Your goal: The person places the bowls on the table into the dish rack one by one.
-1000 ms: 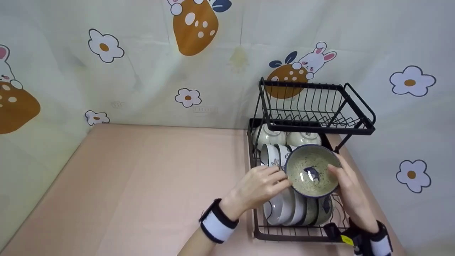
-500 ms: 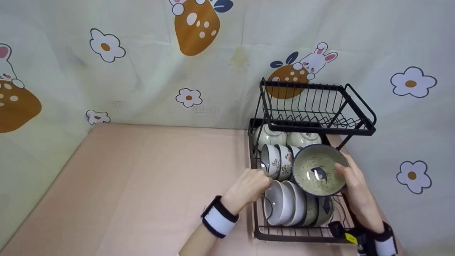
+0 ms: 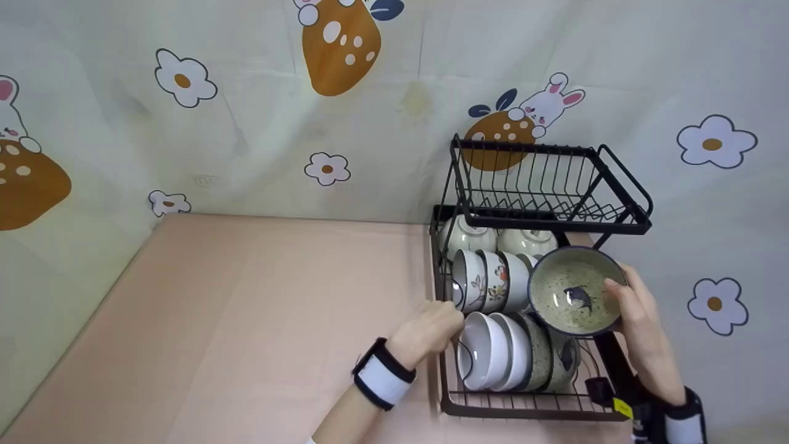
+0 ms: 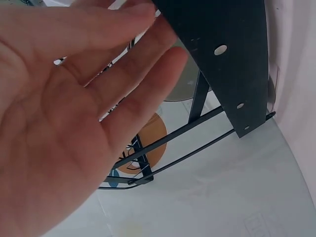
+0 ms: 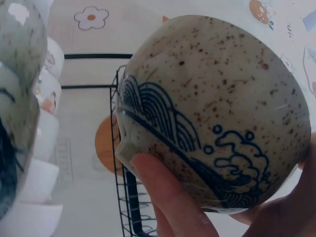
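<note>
My right hand (image 3: 647, 333) grips the speckled grey-green bowl (image 3: 573, 290) by its right side, thumb inside and fingers underneath. A dark fish marks its inside; the right wrist view shows blue waves on the bowl's outside (image 5: 222, 98). It is held above the right side of a black two-tier dish rack (image 3: 453, 404). My left hand (image 3: 428, 327) lies at the rack's left edge, holding nothing visible. In the left wrist view its fingers (image 4: 143, 98) are loosely bent beside the rack's black side plate (image 4: 227, 64); whether they touch it is unclear.
On the lower tier, white bowls (image 3: 481, 351) and speckled bowls (image 3: 561, 364) stand on edge in the front row. Patterned bowls (image 3: 496, 280) form a row behind them. Two upturned bowls (image 3: 468, 237) sit at the back, under the upper tier (image 3: 530, 197). A pink tabletop (image 3: 277, 308) spreads leftward.
The bowl in my right hand has moved to the right, uncovering more of the patterned row. My left hand has drawn back from near the bowl's rim to the rack's left edge.
</note>
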A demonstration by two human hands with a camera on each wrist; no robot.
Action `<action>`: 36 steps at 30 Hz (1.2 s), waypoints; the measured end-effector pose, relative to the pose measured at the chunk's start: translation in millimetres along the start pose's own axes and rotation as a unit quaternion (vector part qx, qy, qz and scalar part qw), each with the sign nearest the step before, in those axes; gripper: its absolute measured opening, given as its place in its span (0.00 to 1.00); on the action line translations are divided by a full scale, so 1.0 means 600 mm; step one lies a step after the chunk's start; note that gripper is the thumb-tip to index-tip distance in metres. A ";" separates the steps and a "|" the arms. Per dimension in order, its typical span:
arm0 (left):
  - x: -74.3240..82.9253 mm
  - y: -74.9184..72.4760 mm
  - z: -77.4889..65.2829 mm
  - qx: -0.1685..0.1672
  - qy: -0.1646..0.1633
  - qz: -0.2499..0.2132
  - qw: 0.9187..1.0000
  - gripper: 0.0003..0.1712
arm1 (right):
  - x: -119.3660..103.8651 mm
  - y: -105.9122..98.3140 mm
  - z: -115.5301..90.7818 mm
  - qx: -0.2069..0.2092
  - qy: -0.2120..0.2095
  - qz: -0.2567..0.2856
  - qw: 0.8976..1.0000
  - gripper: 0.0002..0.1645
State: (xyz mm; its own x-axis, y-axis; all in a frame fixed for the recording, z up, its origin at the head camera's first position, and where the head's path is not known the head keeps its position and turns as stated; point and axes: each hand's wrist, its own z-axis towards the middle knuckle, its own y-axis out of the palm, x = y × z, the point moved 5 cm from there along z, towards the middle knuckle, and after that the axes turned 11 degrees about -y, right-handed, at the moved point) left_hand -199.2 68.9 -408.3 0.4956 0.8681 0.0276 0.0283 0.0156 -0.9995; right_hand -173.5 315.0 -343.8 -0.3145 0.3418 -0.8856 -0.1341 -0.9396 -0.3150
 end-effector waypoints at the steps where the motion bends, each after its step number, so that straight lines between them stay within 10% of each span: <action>1: 0.000 0.001 0.000 -0.006 -0.003 -0.004 1.000 0.09 | 0.000 -0.003 0.000 0.004 -0.002 -0.010 1.000 0.22; 13: -0.004 0.001 -0.002 -0.008 -0.016 -0.018 1.000 0.12 | 0.004 -0.043 0.004 0.013 0.019 -0.149 0.989 0.31; 20: -0.004 0.002 -0.001 -0.004 -0.014 -0.020 1.000 0.11 | 0.006 -0.062 0.000 0.007 0.022 -0.269 0.963 0.33; 36: -0.002 0.000 -0.003 0.000 -0.010 -0.012 1.000 0.11 | 0.024 -0.071 0.001 -0.043 0.034 -0.355 0.933 0.36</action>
State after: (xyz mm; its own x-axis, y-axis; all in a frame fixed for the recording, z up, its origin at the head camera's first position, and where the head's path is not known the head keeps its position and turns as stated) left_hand -198.4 67.0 -408.5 0.4781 0.8769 0.0508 0.0389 0.0366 -0.9986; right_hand -172.6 360.1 -342.7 -0.1148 0.8792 -0.4624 -0.2092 -0.4764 -0.8540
